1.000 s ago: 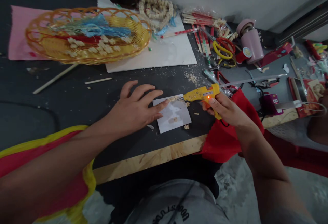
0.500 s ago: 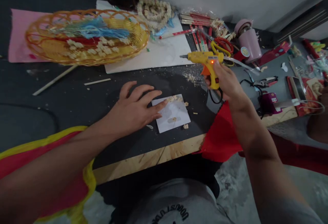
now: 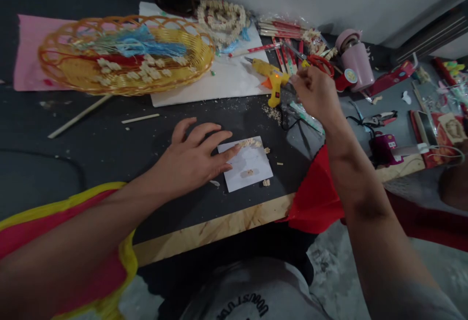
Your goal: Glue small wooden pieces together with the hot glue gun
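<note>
Two bare hands work above a dark counter (image 3: 183, 217) with a pale wooden edge. The left hand (image 3: 197, 159) lies with its fingers spread and its grip released, the index fingertip at the upper part of a small white card (image 3: 237, 181), next to a row of tiny pale pieces (image 3: 250, 142) along the card's top edge. The yellow glue gun (image 3: 274, 78) rests on its side beyond the card, its nozzle over the edge of a larger white board (image 3: 215, 91) and its small light glowing orange. At the gun's rear end is the right hand (image 3: 318, 93), fingers curled together; whether its grip is clenched on anything there cannot be told. On the left, an oval woven basket (image 3: 199, 54) holds blue tassels (image 3: 146, 44) and clusters of pale pieces, partly over a pink sheet (image 3: 27, 61). A short stick (image 3: 141, 118) lies between the basket and the left hand. Red-handled scissors (image 3: 323, 65) and a pink bottle (image 3: 358, 66) stand past the right hand, while a red cloth (image 3: 316, 195) drapes over the counter's near edge.
</note>
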A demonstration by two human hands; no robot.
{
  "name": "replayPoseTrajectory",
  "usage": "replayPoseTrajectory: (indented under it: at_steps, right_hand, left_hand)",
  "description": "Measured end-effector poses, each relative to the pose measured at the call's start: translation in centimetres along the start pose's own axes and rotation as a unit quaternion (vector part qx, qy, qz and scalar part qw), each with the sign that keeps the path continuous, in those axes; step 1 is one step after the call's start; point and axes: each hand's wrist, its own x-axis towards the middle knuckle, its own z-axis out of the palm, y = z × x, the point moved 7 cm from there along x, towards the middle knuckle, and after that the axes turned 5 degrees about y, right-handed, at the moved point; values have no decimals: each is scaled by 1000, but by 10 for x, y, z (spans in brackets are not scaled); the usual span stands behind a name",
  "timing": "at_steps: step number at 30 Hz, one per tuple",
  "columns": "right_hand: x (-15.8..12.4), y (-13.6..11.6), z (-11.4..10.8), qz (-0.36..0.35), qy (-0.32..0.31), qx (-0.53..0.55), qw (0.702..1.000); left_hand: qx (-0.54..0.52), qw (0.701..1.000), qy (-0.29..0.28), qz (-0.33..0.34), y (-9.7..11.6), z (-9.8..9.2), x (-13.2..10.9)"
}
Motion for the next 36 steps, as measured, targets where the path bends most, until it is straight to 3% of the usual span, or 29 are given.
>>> replayPoseTrajectory:
  at_steps: [3, 6, 9, 15, 26, 36]
  right_hand:
    - [-46, -33, -4, -47, -57, -61, 995]
    - [-94, -61, 21, -104, -171, -91, 976]
    - [-114, -66, 42, -112, -198, -149, 962]
    - [-111, -57, 55, -62, -204, -228, 950]
    - [-110, -63, 54, -112, -151, -224, 956]
    - [-110, -61, 61, -120, -176, -221, 952]
  left_hand:
    - [2, 1000, -1, 3, 0, 0, 0]
    - [-12, 1000, 3, -4, -1, 2, -2]
    - [-20, 1000, 9, -13, -2, 4, -3]
    - [-12, 1000, 9, -15, -1, 0, -1]
    - [4, 1000, 14, 2, 2, -1, 0]
    - [-23, 1000, 1, -15, -1, 2, -4]
